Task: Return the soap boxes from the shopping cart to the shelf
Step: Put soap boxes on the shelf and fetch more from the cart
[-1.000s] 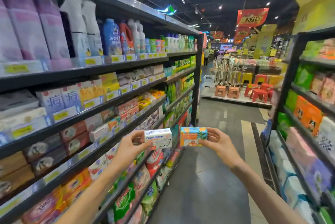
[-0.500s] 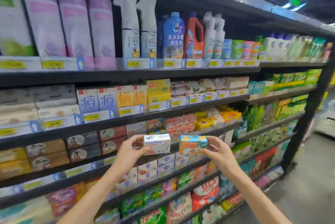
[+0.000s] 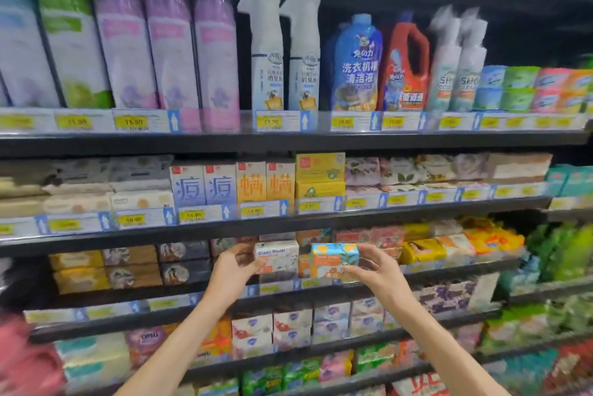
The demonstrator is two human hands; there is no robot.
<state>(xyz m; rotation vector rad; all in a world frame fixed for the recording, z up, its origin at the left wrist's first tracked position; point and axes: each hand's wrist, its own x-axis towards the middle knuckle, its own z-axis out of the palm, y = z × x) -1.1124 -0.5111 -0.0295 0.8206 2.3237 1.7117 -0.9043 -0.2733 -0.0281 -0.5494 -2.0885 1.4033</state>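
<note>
Head view: the left hand [image 3: 232,270] holds a white box [image 3: 276,256], fingers [image 3: 256,264] curled round its left end. The right hand [image 3: 373,270] pinches an orange box [image 3: 333,259] by its right end, thumb below and fingers on top. Both boxes hover side by side, nearly touching, in front of the third shelf [image 3: 224,296], not yet set down.

That row looks tightly packed, so pushing in blind could topple stacked soap behind. With each grip on one end only, a box could pivot and slip if it catches the price rail [image 3: 167,302]. Landing on the wrong stack is another risk; blur hides the labels behind.
</note>
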